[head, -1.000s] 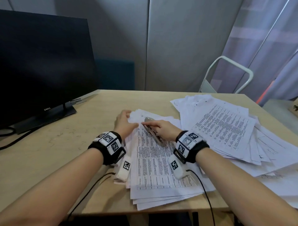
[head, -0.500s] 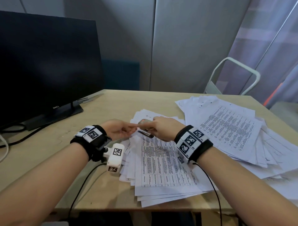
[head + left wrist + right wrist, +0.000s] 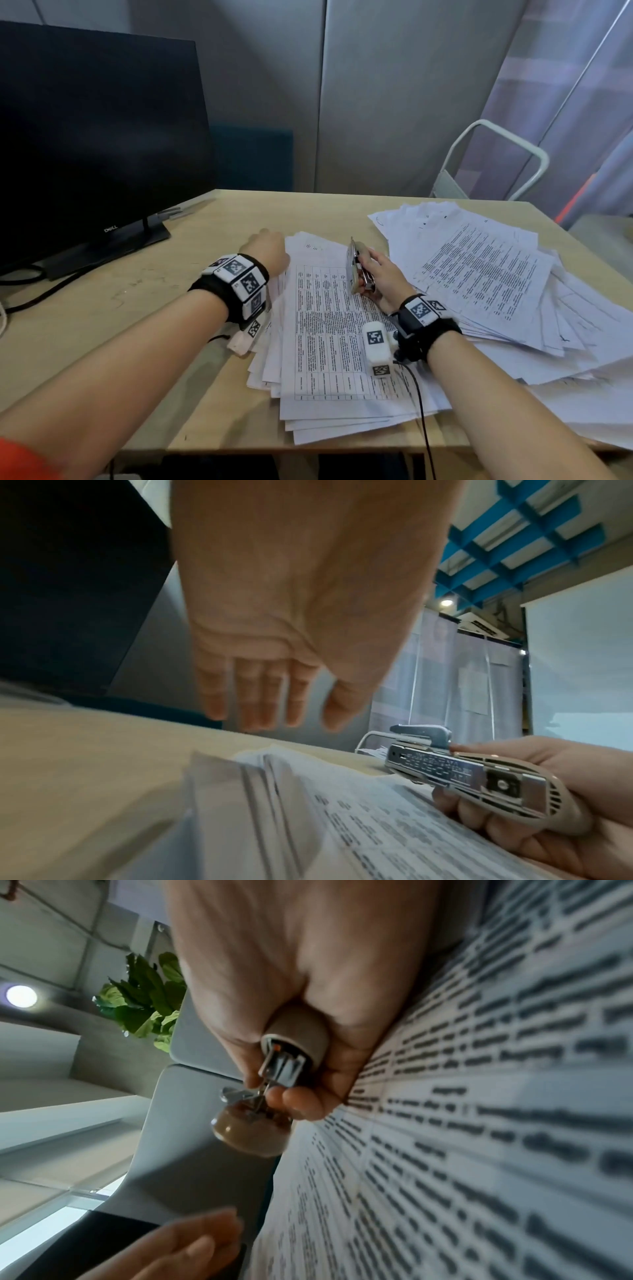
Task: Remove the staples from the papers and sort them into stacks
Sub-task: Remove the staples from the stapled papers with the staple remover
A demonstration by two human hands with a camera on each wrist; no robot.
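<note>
Right hand [image 3: 383, 277]: I see its fingers curled around a beige and metal stapler [image 3: 356, 267], which it holds tilted above the near stack of papers [image 3: 329, 342]; in the right wrist view the thumb and fingers wrap the stapler body.
Left hand [image 3: 267, 251]: I see it at the far left corner of the near stack, above the desk [image 3: 102, 315]; in the left wrist view its fingers [image 3: 260, 696] point down, loosely straight, and hold nothing.
Papers: 2 groups lie on the desk, the near stack between my wrists and a wider spread pile [image 3: 479, 267] just to its right.
Staple: too small, I cannot tell where it is.
Monitor [image 3: 96, 137]: dark, at far left of the desk.
</note>
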